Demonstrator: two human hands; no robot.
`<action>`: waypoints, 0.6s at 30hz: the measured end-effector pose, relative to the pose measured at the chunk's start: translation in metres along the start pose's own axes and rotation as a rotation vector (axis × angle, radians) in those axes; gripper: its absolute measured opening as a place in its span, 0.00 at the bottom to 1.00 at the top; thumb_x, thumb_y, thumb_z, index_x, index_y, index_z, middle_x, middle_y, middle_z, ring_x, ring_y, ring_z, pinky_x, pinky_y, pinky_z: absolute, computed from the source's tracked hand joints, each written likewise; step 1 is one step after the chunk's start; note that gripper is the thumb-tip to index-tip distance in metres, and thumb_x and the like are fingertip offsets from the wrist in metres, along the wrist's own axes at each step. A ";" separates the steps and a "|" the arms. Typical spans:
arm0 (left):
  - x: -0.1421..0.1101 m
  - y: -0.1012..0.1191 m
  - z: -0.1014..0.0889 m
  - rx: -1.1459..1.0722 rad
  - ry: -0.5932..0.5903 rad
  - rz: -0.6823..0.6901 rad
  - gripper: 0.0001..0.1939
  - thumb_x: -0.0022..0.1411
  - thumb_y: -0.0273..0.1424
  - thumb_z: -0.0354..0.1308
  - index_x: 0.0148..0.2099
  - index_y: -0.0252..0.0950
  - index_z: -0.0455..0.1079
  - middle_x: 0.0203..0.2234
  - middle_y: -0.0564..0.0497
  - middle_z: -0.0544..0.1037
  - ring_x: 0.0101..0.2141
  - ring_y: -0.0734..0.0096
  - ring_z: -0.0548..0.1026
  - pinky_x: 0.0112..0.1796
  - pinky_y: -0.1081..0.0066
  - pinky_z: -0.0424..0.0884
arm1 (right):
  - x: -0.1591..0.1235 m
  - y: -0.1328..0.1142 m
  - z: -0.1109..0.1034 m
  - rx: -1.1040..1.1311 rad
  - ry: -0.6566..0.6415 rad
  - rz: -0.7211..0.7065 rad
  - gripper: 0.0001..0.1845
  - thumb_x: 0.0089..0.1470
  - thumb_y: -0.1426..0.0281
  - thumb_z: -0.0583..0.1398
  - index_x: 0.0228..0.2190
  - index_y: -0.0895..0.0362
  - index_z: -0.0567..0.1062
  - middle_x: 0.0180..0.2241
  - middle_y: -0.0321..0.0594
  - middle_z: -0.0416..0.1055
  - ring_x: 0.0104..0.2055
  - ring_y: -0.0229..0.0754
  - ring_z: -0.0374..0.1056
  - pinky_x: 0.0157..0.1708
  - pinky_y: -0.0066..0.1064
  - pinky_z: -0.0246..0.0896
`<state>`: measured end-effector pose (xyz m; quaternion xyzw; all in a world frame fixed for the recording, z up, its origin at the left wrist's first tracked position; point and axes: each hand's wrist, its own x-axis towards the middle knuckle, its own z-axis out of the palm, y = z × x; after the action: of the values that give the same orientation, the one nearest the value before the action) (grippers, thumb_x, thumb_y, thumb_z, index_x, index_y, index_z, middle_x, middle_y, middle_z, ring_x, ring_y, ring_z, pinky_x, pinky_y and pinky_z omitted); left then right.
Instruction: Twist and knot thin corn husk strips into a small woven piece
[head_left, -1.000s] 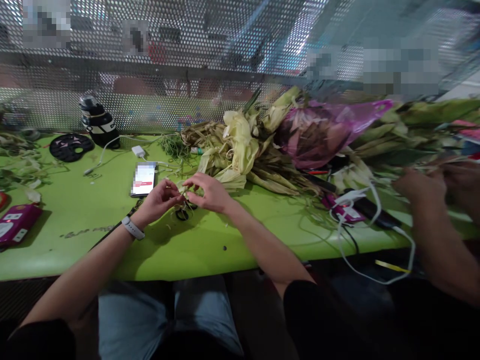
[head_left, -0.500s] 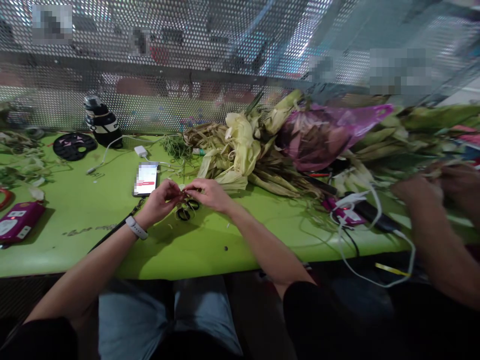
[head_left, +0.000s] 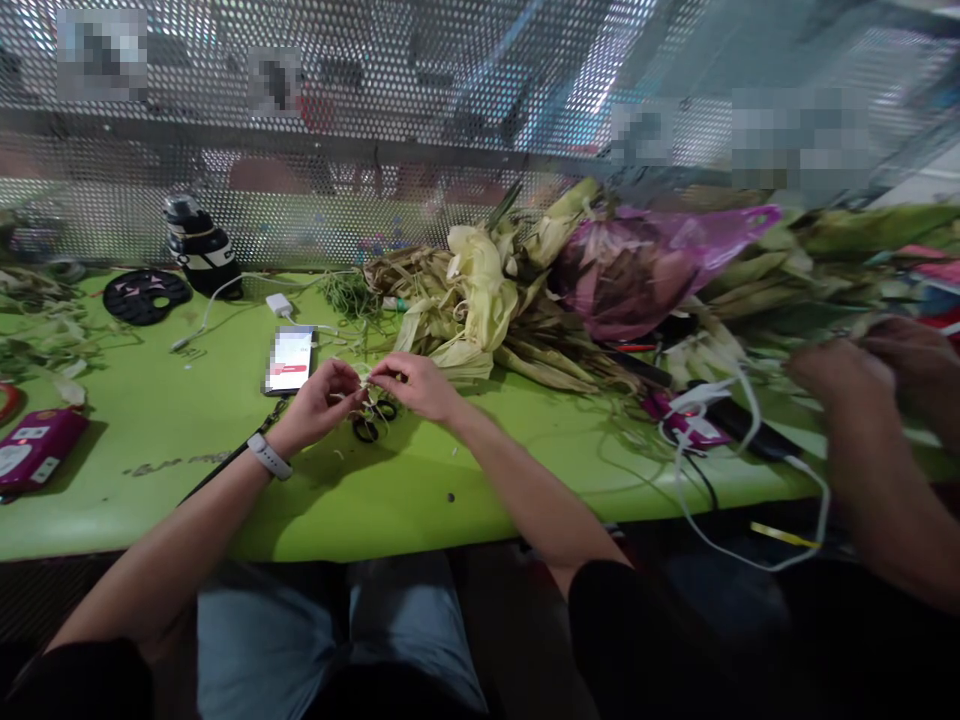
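Observation:
Over the green table (head_left: 337, 515), my left hand (head_left: 321, 408) and my right hand (head_left: 418, 386) meet, fingertips almost touching. Both are closed in a pinch on a thin pale strip (head_left: 366, 380) that looks like corn husk; most of it is hidden by the fingers. Just below the fingertips lie scissors (head_left: 367, 430) with black handle loops, their blades hidden. A phone (head_left: 289, 360) with a lit screen rests left of my left hand. Beyond my right hand spreads a heap of pale and brown corn husks (head_left: 480, 290).
A pink plastic bag (head_left: 622, 270) sits among the husks. Left stand a black bottle (head_left: 201, 250), a black palette-like disc (head_left: 146, 297) and a purple power strip (head_left: 43, 450). White cables (head_left: 750, 405) loop at right near a co-worker's hands (head_left: 847, 380). Perforated metal (head_left: 450, 130) closes the back.
My hands stay almost in place; the fingertips shift slightly on the strip, and more of the pale strip shows. The view has moved a little. The co-worker's hands have shifted slightly.

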<state>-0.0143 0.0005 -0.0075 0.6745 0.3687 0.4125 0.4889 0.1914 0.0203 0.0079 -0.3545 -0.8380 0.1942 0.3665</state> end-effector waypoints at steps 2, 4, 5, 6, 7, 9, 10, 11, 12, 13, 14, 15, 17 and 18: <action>0.000 0.001 -0.001 -0.019 -0.018 -0.041 0.18 0.60 0.34 0.63 0.48 0.35 0.62 0.31 0.51 0.76 0.31 0.71 0.78 0.33 0.70 0.76 | -0.001 0.002 0.004 -0.090 0.023 -0.048 0.09 0.61 0.67 0.59 0.35 0.59 0.77 0.34 0.41 0.74 0.36 0.39 0.68 0.37 0.30 0.61; 0.000 0.001 -0.002 -0.080 -0.055 -0.106 0.20 0.60 0.35 0.62 0.52 0.35 0.63 0.31 0.50 0.76 0.31 0.70 0.77 0.30 0.71 0.76 | -0.002 0.003 0.007 -0.156 0.044 -0.081 0.10 0.62 0.66 0.57 0.35 0.59 0.76 0.35 0.43 0.72 0.37 0.40 0.67 0.37 0.30 0.61; 0.000 0.001 -0.003 -0.124 -0.073 -0.144 0.20 0.60 0.34 0.62 0.53 0.35 0.65 0.31 0.50 0.76 0.30 0.70 0.77 0.28 0.71 0.75 | -0.002 0.002 0.008 -0.179 0.048 -0.089 0.11 0.63 0.66 0.57 0.35 0.59 0.76 0.35 0.43 0.72 0.38 0.40 0.67 0.37 0.30 0.61; 0.000 0.001 -0.004 -0.170 -0.088 -0.185 0.19 0.60 0.34 0.62 0.52 0.35 0.66 0.31 0.50 0.76 0.29 0.71 0.76 0.27 0.72 0.74 | -0.002 0.002 0.009 -0.196 0.050 -0.090 0.11 0.63 0.65 0.57 0.35 0.59 0.75 0.35 0.43 0.71 0.38 0.40 0.67 0.37 0.30 0.60; -0.001 0.001 -0.004 -0.214 -0.099 -0.225 0.18 0.60 0.33 0.62 0.52 0.35 0.67 0.31 0.50 0.75 0.29 0.71 0.76 0.27 0.73 0.74 | -0.002 0.001 0.010 -0.206 0.051 -0.087 0.11 0.63 0.65 0.57 0.35 0.58 0.75 0.35 0.43 0.71 0.37 0.39 0.67 0.36 0.29 0.60; -0.001 0.000 -0.006 -0.283 -0.127 -0.294 0.15 0.60 0.33 0.61 0.49 0.35 0.69 0.30 0.50 0.76 0.28 0.71 0.75 0.25 0.73 0.72 | -0.003 0.001 0.009 -0.204 0.050 -0.080 0.10 0.62 0.65 0.58 0.35 0.58 0.76 0.35 0.42 0.71 0.36 0.38 0.67 0.35 0.28 0.59; -0.001 0.000 -0.006 -0.313 -0.140 -0.319 0.14 0.61 0.33 0.60 0.48 0.35 0.70 0.31 0.49 0.76 0.29 0.71 0.76 0.25 0.73 0.72 | -0.002 0.000 0.009 -0.194 0.051 -0.078 0.09 0.61 0.65 0.58 0.34 0.58 0.76 0.34 0.41 0.71 0.36 0.38 0.67 0.34 0.28 0.59; -0.001 -0.001 -0.006 -0.339 -0.151 -0.337 0.13 0.62 0.35 0.59 0.47 0.35 0.70 0.32 0.48 0.76 0.29 0.70 0.76 0.25 0.73 0.72 | -0.002 0.000 0.009 -0.180 0.053 -0.075 0.09 0.61 0.65 0.59 0.34 0.58 0.76 0.34 0.41 0.70 0.36 0.38 0.66 0.34 0.28 0.59; -0.001 -0.002 -0.006 -0.359 -0.154 -0.348 0.12 0.63 0.36 0.58 0.47 0.35 0.70 0.34 0.47 0.77 0.30 0.69 0.77 0.25 0.73 0.72 | -0.002 0.000 0.009 -0.163 0.056 -0.070 0.09 0.61 0.65 0.59 0.33 0.58 0.76 0.33 0.40 0.70 0.35 0.38 0.66 0.33 0.28 0.59; -0.001 -0.002 -0.006 -0.371 -0.150 -0.357 0.12 0.64 0.36 0.57 0.46 0.35 0.70 0.35 0.46 0.77 0.30 0.69 0.77 0.24 0.73 0.71 | -0.002 -0.001 0.009 -0.143 0.059 -0.066 0.09 0.60 0.66 0.60 0.33 0.58 0.76 0.33 0.40 0.70 0.35 0.37 0.66 0.33 0.28 0.59; 0.000 -0.003 -0.005 -0.374 -0.138 -0.365 0.12 0.64 0.36 0.57 0.45 0.34 0.70 0.36 0.46 0.77 0.30 0.69 0.78 0.24 0.74 0.71 | -0.001 -0.001 0.009 -0.122 0.063 -0.063 0.08 0.60 0.66 0.60 0.32 0.58 0.75 0.32 0.39 0.70 0.34 0.37 0.65 0.33 0.27 0.59; 0.000 -0.003 -0.005 -0.372 -0.119 -0.369 0.11 0.63 0.36 0.58 0.44 0.34 0.70 0.36 0.46 0.77 0.30 0.69 0.78 0.24 0.74 0.71 | -0.001 -0.001 0.009 -0.103 0.068 -0.061 0.08 0.60 0.66 0.60 0.32 0.58 0.75 0.32 0.39 0.70 0.34 0.37 0.65 0.33 0.27 0.59; 0.000 -0.003 -0.003 -0.361 -0.093 -0.372 0.10 0.61 0.34 0.61 0.42 0.34 0.70 0.35 0.47 0.78 0.30 0.70 0.78 0.23 0.75 0.70 | -0.001 -0.001 0.009 -0.074 0.071 -0.059 0.08 0.59 0.67 0.60 0.31 0.58 0.75 0.32 0.38 0.69 0.34 0.36 0.65 0.33 0.27 0.59; 0.000 -0.003 -0.002 -0.360 -0.085 -0.370 0.10 0.61 0.34 0.62 0.42 0.34 0.70 0.35 0.48 0.78 0.30 0.70 0.78 0.23 0.76 0.69 | -0.002 -0.001 0.010 -0.070 0.071 -0.059 0.08 0.59 0.67 0.60 0.31 0.58 0.75 0.32 0.38 0.69 0.34 0.37 0.65 0.34 0.27 0.59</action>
<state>-0.0168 0.0021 -0.0102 0.5145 0.3857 0.3462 0.6831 0.1843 0.0176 0.0014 -0.3487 -0.8410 0.1412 0.3888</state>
